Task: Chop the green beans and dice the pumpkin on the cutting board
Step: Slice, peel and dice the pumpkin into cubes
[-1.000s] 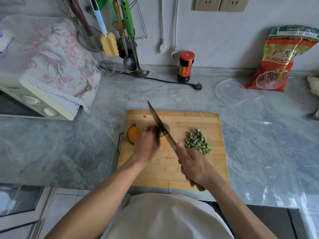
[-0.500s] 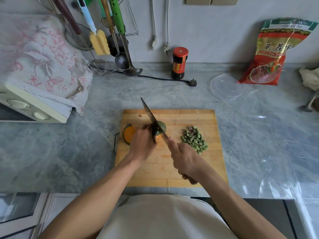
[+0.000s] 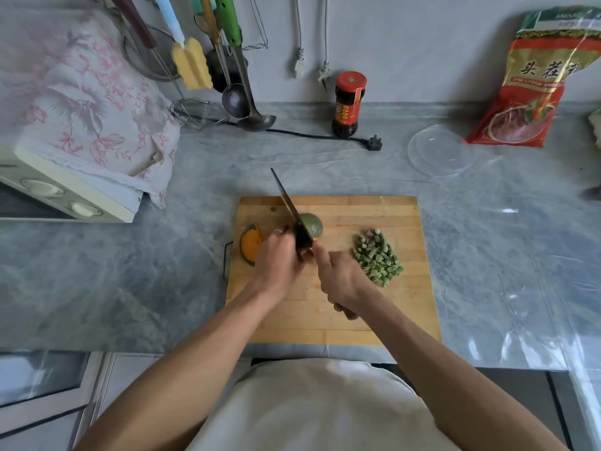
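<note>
I see a wooden cutting board (image 3: 374, 307) lying on the grey marbled counter (image 3: 136, 275), straight in front of the person's body. My right hand (image 3: 341, 281) is closed around the handle of a knife (image 3: 294, 216), forefinger stretched along the top of the blade. The blade runs away from me, tilted to the left, its tip reaching out past the far edge of the board. The lower part of the blade sits in a green-skinned pumpkin piece (image 3: 310, 224) near the middle of the board.

My left hand (image 3: 279, 258) is curled over the pumpkin just to the left of the blade, fingers bent and pressed against it, so it is holding the pumpkin. A second pumpkin wedge (image 3: 250, 244) lies at the left edge of the board, orange flesh facing up, partly covered by that hand.

The chopped green beans (image 3: 377, 258) sit in a loose pile on the right part of the board, apart from the knife and the pumpkin.

Further back on the counter stand a dark sauce bottle (image 3: 349, 104) with a red cap, a clear plastic lid (image 3: 440, 151) and a red food bag (image 3: 536, 83) leaning on the wall.
</note>
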The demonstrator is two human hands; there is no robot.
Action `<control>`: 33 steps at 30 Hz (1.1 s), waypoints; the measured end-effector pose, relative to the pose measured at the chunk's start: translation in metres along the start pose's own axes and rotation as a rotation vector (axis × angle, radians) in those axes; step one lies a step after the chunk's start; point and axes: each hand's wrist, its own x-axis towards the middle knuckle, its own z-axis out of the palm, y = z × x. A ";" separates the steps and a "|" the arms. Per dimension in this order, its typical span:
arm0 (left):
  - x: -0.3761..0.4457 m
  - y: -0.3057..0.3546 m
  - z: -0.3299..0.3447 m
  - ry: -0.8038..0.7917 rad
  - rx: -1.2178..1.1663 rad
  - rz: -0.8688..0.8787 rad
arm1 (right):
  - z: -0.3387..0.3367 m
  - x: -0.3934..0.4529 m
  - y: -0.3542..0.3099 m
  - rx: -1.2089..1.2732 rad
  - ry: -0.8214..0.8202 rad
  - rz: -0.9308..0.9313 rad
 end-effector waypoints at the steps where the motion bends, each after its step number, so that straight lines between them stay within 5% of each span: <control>1: 0.000 0.001 -0.004 -0.023 -0.004 -0.013 | 0.003 0.006 0.001 -0.002 0.008 -0.007; 14: -0.001 0.010 -0.008 -0.075 0.071 -0.111 | 0.003 -0.002 0.019 0.139 -0.036 -0.011; 23: -0.001 -0.009 -0.011 -0.083 0.251 -0.001 | -0.004 -0.013 0.010 0.280 0.030 -0.047; 29: -0.026 -0.033 -0.029 0.143 -0.012 -0.199 | -0.011 -0.015 -0.002 0.308 0.027 -0.092; 33: -0.026 -0.060 -0.035 -0.027 -0.246 -0.350 | -0.008 -0.017 -0.007 0.318 -0.010 -0.098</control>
